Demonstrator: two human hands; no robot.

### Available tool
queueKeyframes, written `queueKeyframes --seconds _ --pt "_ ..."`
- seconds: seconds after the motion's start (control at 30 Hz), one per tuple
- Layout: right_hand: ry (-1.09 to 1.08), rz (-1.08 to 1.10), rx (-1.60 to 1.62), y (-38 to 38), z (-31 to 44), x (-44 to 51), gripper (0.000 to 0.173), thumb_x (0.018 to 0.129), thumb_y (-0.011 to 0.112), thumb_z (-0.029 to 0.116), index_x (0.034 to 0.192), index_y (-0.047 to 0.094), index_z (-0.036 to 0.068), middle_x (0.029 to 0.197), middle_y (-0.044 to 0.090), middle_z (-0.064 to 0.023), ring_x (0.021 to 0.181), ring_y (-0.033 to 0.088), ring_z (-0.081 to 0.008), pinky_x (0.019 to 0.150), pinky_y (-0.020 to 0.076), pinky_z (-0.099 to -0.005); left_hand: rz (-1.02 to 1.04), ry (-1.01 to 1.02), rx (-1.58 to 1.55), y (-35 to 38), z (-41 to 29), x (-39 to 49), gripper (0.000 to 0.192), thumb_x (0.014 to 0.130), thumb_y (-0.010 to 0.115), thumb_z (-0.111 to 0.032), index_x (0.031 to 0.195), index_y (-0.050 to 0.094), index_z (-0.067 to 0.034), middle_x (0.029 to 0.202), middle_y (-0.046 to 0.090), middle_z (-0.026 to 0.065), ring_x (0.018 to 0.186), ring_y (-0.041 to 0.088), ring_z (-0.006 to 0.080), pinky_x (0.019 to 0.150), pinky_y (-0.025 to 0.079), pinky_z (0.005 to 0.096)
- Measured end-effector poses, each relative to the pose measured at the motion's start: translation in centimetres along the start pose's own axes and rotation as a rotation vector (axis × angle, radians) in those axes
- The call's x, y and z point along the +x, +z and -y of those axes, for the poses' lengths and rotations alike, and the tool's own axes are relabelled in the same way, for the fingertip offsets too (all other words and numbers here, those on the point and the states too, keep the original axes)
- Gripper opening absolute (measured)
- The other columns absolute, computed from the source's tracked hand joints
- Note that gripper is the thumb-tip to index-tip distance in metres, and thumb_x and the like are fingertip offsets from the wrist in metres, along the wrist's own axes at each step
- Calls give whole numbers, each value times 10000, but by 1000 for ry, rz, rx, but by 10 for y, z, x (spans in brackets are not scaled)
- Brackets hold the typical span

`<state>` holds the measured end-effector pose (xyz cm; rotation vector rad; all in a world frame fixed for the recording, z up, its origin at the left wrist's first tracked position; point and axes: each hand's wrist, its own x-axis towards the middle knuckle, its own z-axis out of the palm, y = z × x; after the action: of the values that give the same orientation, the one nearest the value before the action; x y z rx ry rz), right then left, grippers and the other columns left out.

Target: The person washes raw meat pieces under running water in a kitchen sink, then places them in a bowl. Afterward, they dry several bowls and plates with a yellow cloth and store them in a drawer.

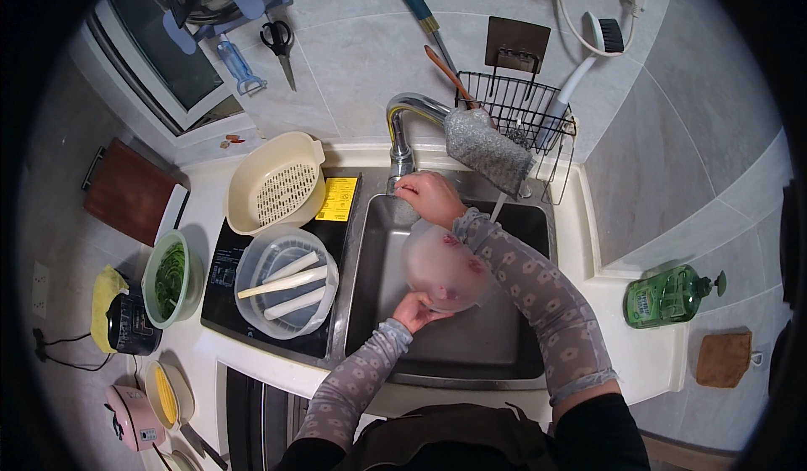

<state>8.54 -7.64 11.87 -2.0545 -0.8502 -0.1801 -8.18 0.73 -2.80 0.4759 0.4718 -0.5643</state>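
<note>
My left hand (418,312) is closed on the lower rim of a translucent plastic bowl (435,266), held over the stainless steel sink (391,351). The bowl contains cloudy pinkish liquid and several reddish pieces. My right hand (431,195) reaches across to the base of the chrome faucet (401,156), its fingers at the handle area; they partly hide what they touch. A thin stream of water falls from the spout side into the sink, behind my right forearm. A grey scrubbing cloth (488,149) hangs over the faucet's spout.
Left of the sink, a clear tub (243,269) with several pale vegetable sticks and a beige colander (236,209) stand on a black cooktop (217,307). Further left is a bowl of greens (169,282). A wire rack (514,102) hangs behind; a green soap bottle (662,297) stands right.
</note>
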Motion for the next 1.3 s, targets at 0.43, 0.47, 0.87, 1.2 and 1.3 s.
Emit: queueKeyframes --seconds 0.43,0.47,0.87,1.2,1.3 --pt "62 34 2 -3 3 1 190 781 631 210 879 663 50 811 641 -150 731 617 -305 654 474 -366 -2 -23 35 2 3 -3 584 659 431 39 1235 336 36 1236 413 211 1156 418 438 924 399 609" --pt "68 36 0 -2 3 1 189 779 633 208 878 664 50 813 641 -151 729 617 -306 654 474 -366 0 -26 35 1 3 -3 588 658 430 40 1239 334 35 1239 411 210 1156 419 437 923 400 608" --pt "243 -14 -9 -2 4 18 228 776 597 284 834 656 72 742 634 -139 714 615 -310 636 466 -406 16 -45 17 -6 3 -16 579 653 409 59 1228 353 23 1298 360 215 1208 357 446 959 335 640" --pt "174 -137 -469 -83 1 -158 457 762 637 326 1116 544 51 944 566 -135 857 573 -319 763 475 -390 -22 -56 187 40 -3 -75 551 604 457 -22 1148 441 71 1190 475 239 1140 432 458 934 362 636" --pt "447 -222 -507 -111 5 -232 413 772 606 307 1040 544 -2 882 571 -153 785 601 -292 689 491 -389 14 -89 246 71 6 -91 563 602 451 -33 1153 441 83 1189 480 236 1114 455 460 914 387 626"
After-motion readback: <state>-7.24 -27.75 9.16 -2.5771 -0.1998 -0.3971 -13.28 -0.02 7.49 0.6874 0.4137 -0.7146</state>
